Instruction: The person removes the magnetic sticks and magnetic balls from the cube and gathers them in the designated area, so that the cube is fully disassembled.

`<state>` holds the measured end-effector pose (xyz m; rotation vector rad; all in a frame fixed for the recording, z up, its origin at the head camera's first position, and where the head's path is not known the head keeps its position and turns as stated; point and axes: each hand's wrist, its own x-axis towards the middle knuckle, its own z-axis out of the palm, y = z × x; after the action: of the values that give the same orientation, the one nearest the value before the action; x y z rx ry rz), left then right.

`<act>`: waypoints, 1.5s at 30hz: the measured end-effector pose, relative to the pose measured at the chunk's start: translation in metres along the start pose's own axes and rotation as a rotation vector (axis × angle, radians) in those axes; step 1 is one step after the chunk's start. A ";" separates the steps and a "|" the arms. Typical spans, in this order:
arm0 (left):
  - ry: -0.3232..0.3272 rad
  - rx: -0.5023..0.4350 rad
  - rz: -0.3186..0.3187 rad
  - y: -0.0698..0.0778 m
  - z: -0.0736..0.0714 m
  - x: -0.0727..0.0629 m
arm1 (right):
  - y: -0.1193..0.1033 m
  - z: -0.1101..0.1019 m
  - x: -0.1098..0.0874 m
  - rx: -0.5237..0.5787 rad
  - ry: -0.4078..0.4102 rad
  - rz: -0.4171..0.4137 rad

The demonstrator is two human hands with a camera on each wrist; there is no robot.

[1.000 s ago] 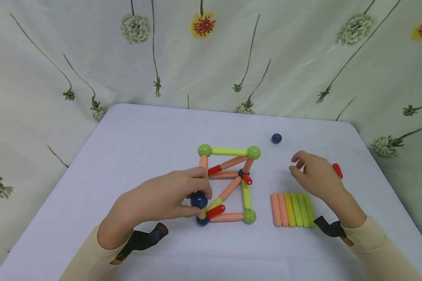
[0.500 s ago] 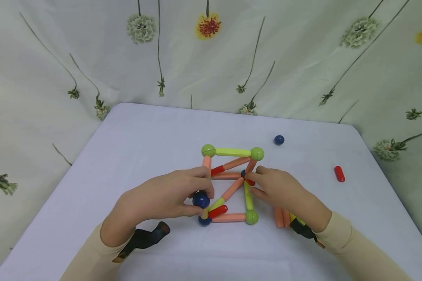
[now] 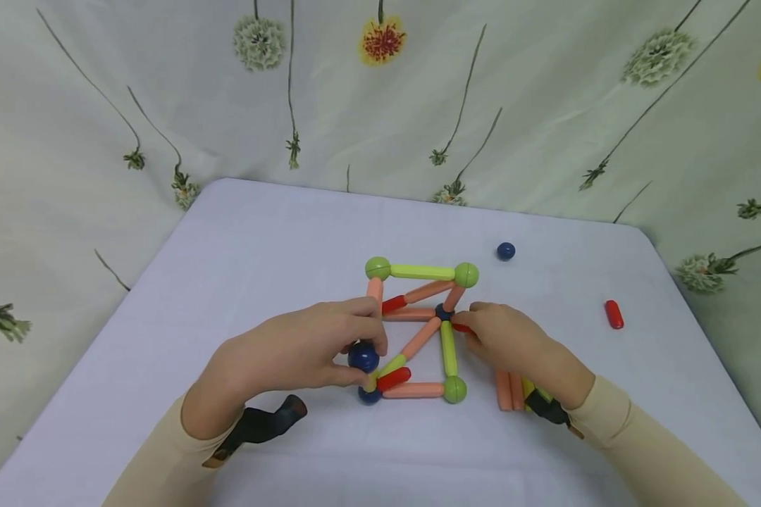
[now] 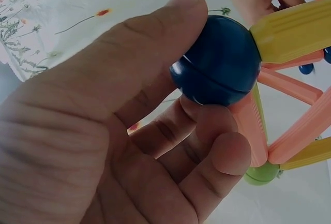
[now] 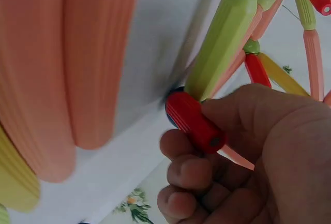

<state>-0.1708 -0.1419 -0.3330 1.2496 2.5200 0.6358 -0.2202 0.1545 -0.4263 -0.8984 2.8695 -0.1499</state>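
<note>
A frame of magnetic rods and balls (image 3: 413, 389) stands mid-table, with green balls, dark blue balls and salmon, lime and red rods. My left hand (image 3: 317, 345) grips a blue ball (image 4: 220, 61) at its near left corner, thumb on one side and fingertips beneath in the left wrist view. A yellow rod (image 4: 295, 30) meets that ball. My right hand (image 3: 510, 341) pinches a short red rod (image 5: 194, 123) between thumb and fingers. One end of this rod is right at a dark blue ball (image 3: 444, 312) on the frame's right side, beside a lime rod (image 5: 222, 43).
A row of loose salmon, yellow and lime rods (image 3: 504, 391) lies right of the frame, partly under my right forearm. Farther back is a loose blue ball (image 3: 506, 251). A loose red rod (image 3: 614, 314) lies toward the table's right edge. Flowered cloth (image 3: 545, 127) hangs behind.
My right hand has come left from above the loose rods and taken hold of the short red rod at the dark blue ball. My left hand keeps its grip.
</note>
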 end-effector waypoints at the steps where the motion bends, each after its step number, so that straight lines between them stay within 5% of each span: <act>1: -0.002 0.001 -0.003 0.000 0.000 0.000 | 0.001 0.001 0.000 0.006 -0.015 -0.003; 5: -0.010 -0.004 -0.010 0.000 0.000 0.000 | 0.009 0.003 -0.003 0.056 -0.051 0.026; 13: -0.002 -0.003 0.000 -0.001 0.000 0.000 | 0.034 -0.003 -0.020 0.251 0.010 0.203; 23: -0.010 -0.005 -0.024 0.000 0.002 0.000 | 0.086 -0.003 -0.056 0.275 0.279 0.434; 29: -0.009 0.003 -0.031 0.001 0.003 0.000 | 0.122 -0.001 -0.078 0.258 0.356 0.596; 40: 0.005 0.015 -0.018 0.001 0.004 0.002 | 0.181 0.002 -0.107 0.263 0.265 0.921; 45: 0.005 0.011 -0.009 0.001 0.003 0.003 | 0.193 0.002 -0.113 0.250 0.184 0.977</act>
<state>-0.1704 -0.1379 -0.3355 1.2415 2.5349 0.6241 -0.2364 0.3771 -0.4433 0.6065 2.9803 -0.4698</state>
